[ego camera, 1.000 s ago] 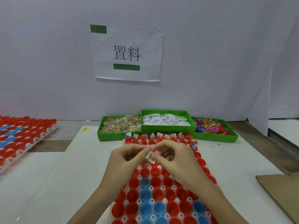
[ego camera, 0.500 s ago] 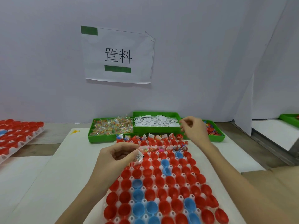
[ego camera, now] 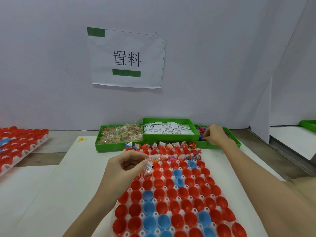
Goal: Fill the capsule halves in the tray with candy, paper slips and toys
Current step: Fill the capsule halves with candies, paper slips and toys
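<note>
A white tray [ego camera: 154, 200] of red and blue capsule halves lies in front of me; the two far rows hold candy, slips and toys, the nearer cups are bare. My left hand [ego camera: 124, 168] hovers over the tray's far left part and pinches a small wrapped packet with a paper slip [ego camera: 148, 167]. My right hand [ego camera: 213, 135] reaches into the green toy bin [ego camera: 238, 145], fingers curled down among the coloured toys [ego camera: 200, 130]. What it grips is hidden. The candy bin [ego camera: 119, 134] and the slip bin [ego camera: 168, 128] stand beside it.
A second tray of red capsule halves [ego camera: 20, 144] lies at the far left. A paper sign [ego camera: 126, 57] hangs on the white wall. A white panel [ego camera: 261, 113] stands at the right, with another green bin [ego camera: 308, 124] beyond it.
My hands parted: the right one left the packet and travelled to the toy bin at the back right. The left hand kept the packet and stayed over the tray.
</note>
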A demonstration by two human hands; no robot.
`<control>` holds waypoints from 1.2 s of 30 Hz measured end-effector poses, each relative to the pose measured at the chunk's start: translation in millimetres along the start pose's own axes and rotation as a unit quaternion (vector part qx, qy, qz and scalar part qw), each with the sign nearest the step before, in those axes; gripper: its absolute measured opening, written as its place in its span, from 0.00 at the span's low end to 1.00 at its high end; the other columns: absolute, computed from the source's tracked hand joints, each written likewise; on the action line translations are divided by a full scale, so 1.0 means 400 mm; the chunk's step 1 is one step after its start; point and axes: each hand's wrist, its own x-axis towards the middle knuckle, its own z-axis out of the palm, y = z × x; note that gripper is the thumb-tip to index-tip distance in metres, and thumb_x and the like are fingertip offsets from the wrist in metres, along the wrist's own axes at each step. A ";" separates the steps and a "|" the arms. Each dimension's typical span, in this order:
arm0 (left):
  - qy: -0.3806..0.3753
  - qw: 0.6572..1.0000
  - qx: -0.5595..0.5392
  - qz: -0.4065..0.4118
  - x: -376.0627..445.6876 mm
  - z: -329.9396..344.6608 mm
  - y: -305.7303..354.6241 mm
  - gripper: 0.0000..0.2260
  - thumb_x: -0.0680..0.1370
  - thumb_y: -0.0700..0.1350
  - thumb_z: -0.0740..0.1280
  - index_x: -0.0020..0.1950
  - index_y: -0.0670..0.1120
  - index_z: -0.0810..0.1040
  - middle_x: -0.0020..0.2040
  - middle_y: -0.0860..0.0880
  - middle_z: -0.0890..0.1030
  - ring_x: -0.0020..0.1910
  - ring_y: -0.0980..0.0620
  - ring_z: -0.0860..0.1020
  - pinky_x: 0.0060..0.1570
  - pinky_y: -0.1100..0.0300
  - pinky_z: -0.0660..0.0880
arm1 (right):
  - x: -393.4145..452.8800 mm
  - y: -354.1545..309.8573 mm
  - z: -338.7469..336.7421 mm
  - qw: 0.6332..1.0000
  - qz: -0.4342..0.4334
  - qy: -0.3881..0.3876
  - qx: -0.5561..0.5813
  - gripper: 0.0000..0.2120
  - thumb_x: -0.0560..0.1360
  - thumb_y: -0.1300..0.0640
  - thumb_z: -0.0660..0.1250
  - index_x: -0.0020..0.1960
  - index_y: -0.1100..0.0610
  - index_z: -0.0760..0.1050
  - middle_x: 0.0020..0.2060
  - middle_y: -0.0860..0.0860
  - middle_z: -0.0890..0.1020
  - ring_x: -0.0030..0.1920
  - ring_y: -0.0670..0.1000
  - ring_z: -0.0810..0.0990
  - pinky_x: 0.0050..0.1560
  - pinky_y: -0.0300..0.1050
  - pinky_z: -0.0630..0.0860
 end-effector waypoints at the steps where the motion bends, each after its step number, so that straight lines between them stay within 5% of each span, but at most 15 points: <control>1: -0.001 1.000 0.002 0.001 0.000 0.000 0.001 0.10 0.76 0.39 0.75 0.46 0.56 0.88 0.45 0.52 0.87 0.47 0.54 0.85 0.48 0.66 0.81 | -0.001 0.003 0.002 1.000 0.000 0.008 0.003 0.03 0.76 0.62 0.75 0.48 0.62 0.86 0.48 0.58 0.86 0.44 0.51 0.80 0.50 0.46 0.78; 10: 0.004 1.000 -0.001 0.000 -0.001 0.004 -0.001 0.08 0.76 0.39 0.75 0.47 0.53 0.88 0.46 0.52 0.87 0.47 0.53 0.85 0.48 0.66 0.81 | -0.046 0.014 0.021 0.978 -0.030 0.182 0.097 0.05 0.79 0.64 0.69 0.53 0.62 0.82 0.47 0.56 0.84 0.46 0.51 0.79 0.50 0.45 0.76; 23: 0.006 1.000 0.012 -0.003 0.000 0.005 -0.006 0.07 0.76 0.40 0.75 0.47 0.52 0.88 0.45 0.52 0.87 0.46 0.53 0.85 0.46 0.66 0.81 | -0.057 0.034 0.042 0.982 0.019 0.175 0.062 0.03 0.76 0.65 0.71 0.44 0.62 0.83 0.42 0.58 0.86 0.44 0.55 0.82 0.46 0.48 0.78; 29: 0.018 1.000 0.018 -0.010 0.001 0.001 -0.006 0.07 0.76 0.40 0.75 0.48 0.52 0.88 0.45 0.53 0.87 0.46 0.54 0.85 0.48 0.65 0.82 | -0.106 -0.006 0.002 0.954 0.010 0.268 0.138 0.05 0.77 0.63 0.70 0.49 0.62 0.84 0.45 0.57 0.86 0.46 0.56 0.83 0.51 0.44 0.76; 32: 0.023 0.999 0.028 -0.013 -0.002 0.008 -0.004 0.06 0.76 0.41 0.75 0.48 0.52 0.87 0.45 0.54 0.87 0.45 0.53 0.85 0.44 0.66 0.81 | -0.198 -0.080 -0.030 0.951 -0.058 0.226 0.202 0.03 0.77 0.61 0.71 0.46 0.56 0.83 0.40 0.49 0.85 0.43 0.48 0.83 0.47 0.42 0.78; 36: 0.015 0.999 0.051 -0.003 -0.008 0.016 -0.005 0.06 0.76 0.42 0.76 0.48 0.53 0.87 0.45 0.56 0.87 0.43 0.52 0.85 0.44 0.62 0.83 | -0.386 -0.193 -0.049 0.948 -0.195 0.079 0.239 0.04 0.75 0.58 0.74 0.44 0.49 0.84 0.37 0.40 0.85 0.42 0.40 0.83 0.43 0.30 0.78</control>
